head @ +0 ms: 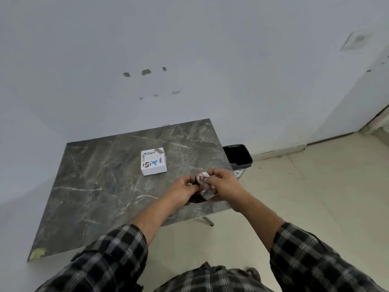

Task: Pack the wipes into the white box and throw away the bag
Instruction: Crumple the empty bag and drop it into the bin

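Observation:
A white box (pixel 153 161) with stickers on its closed lid sits near the middle of the grey marble table (pixel 94 186). A small crinkled, shiny bag (pixel 205 187) is held above the table's right front part, between both hands. My left hand (pixel 182 191) grips its left side and my right hand (pixel 223 183) pinches its top right edge, where a white bit shows. The bag's contents are hidden.
A black waste bin (pixel 239 154) stands on the tiled floor just past the table's right edge, against the white wall. A yellowish patch (pixel 37 254) marks the table's near left corner. A metal table foot (pixel 208 221) shows below the front edge.

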